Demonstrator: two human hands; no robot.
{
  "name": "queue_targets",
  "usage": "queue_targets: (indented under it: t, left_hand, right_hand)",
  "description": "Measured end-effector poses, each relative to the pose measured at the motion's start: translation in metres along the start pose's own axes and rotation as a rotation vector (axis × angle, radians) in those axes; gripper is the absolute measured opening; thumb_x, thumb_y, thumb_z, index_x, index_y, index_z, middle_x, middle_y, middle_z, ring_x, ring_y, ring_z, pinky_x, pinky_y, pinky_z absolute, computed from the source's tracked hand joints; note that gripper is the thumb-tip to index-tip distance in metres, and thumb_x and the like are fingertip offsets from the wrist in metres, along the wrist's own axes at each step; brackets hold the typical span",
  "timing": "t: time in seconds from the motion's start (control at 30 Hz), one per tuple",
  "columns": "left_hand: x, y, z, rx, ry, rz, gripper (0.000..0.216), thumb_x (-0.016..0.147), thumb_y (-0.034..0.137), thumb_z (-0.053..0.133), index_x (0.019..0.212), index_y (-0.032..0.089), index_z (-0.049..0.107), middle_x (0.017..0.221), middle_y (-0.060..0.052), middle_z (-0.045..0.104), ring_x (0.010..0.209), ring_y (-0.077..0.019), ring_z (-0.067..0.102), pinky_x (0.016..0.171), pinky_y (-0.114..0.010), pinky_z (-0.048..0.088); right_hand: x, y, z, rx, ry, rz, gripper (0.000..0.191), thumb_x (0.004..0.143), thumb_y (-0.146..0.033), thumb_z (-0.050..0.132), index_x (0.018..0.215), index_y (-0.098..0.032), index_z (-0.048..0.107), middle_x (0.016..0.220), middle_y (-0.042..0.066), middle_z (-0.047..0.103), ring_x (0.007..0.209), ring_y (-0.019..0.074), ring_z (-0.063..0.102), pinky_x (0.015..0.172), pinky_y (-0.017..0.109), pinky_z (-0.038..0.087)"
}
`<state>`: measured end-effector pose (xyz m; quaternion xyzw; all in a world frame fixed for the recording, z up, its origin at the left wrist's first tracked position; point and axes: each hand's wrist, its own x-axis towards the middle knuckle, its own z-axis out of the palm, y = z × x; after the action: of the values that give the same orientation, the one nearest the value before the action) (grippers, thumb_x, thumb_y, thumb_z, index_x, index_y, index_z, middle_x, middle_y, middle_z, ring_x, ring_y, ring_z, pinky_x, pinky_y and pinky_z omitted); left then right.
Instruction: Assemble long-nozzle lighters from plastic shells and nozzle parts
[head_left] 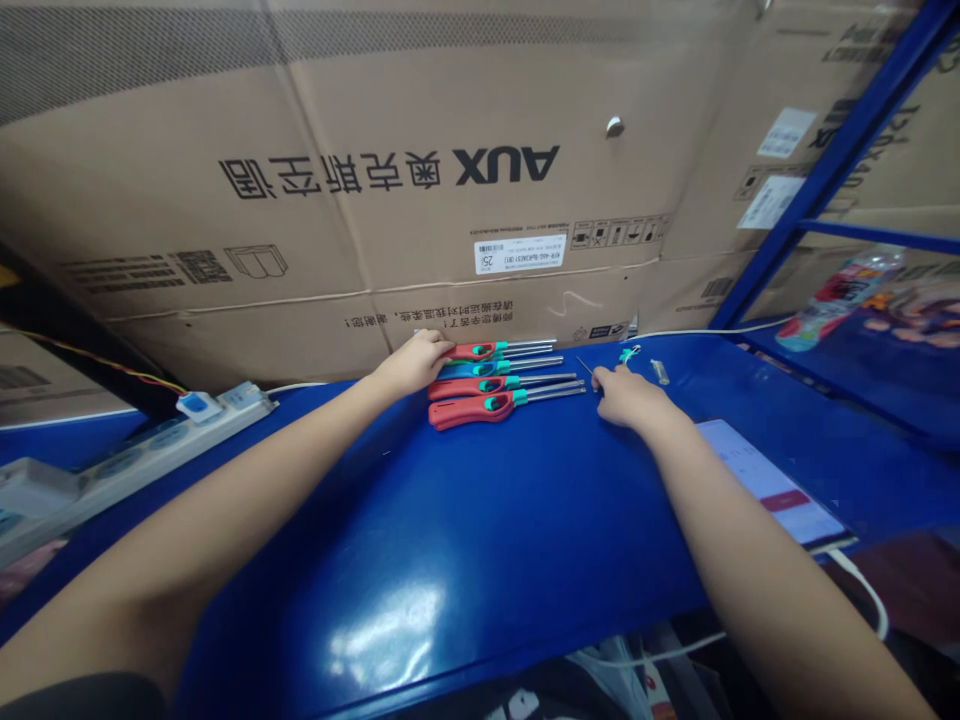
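Several long-nosed lighters (495,385) with red handles, teal collars and metal tubes lie side by side on the blue table (480,540), tubes pointing right. My left hand (417,362) is closed over the handle ends of the rear lighters. My right hand (628,395) rests just right of the tube tips, fingers pinched on a thin dark rod (585,367). A small teal part (628,353) and a small clear piece (659,371) lie just beyond that hand.
A large AUX cardboard box (420,180) stands directly behind the lighters. A white power strip (135,455) lies at the left. A tablet (769,485) lies at the right by my forearm. A blue shelf frame (840,160) with a bottle (832,300) rises at the right.
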<state>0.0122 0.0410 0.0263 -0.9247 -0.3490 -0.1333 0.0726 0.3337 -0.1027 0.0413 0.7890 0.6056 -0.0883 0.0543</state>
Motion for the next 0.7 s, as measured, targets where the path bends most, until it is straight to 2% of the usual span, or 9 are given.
queue_targets:
  t: [0.17,0.33,0.47,0.7]
  left_hand:
    - [-0.003,0.002,-0.002,0.009,-0.006,-0.018,0.035,0.099,0.035,0.062,0.128,0.016,0.059,0.128,-0.011,0.062,0.108,-0.0238,0.065,0.091,-0.045,0.057]
    - [-0.008,0.008,-0.008,0.014,0.031,-0.068,0.021,0.097,0.028,0.057,0.108,0.015,0.07,0.107,-0.012,0.066,0.104,-0.0267,0.064,0.089,-0.04,0.055]
    - [-0.01,0.008,-0.01,-0.007,0.039,-0.074,0.023,0.095,0.027,0.054,0.105,0.016,0.071,0.103,-0.012,0.065,0.102,-0.0273,0.062,0.085,-0.037,0.053]
    - [-0.012,0.004,-0.015,-0.065,0.029,-0.068,0.022,0.093,0.023,0.054,0.104,0.015,0.072,0.104,-0.013,0.067,0.104,-0.0271,0.063,0.097,-0.04,0.051]
  right_hand:
    - [-0.001,-0.001,0.0,-0.001,0.005,0.001,0.039,0.088,-0.013,0.05,0.126,-0.018,0.057,0.125,0.019,0.053,0.117,0.0333,0.059,0.087,0.041,0.05]
    - [-0.002,-0.001,0.0,-0.001,0.018,-0.017,0.036,0.091,-0.018,0.048,0.126,-0.017,0.057,0.128,0.02,0.053,0.121,0.0343,0.058,0.093,0.043,0.049]
    - [-0.001,-0.001,0.001,-0.002,0.03,-0.029,0.035,0.093,-0.021,0.047,0.126,-0.016,0.058,0.129,0.02,0.055,0.124,0.0354,0.055,0.096,0.045,0.048]
    - [0.0,0.0,0.002,-0.001,0.035,-0.036,0.037,0.092,-0.024,0.049,0.128,-0.017,0.058,0.13,0.019,0.055,0.124,0.0354,0.055,0.095,0.045,0.048]
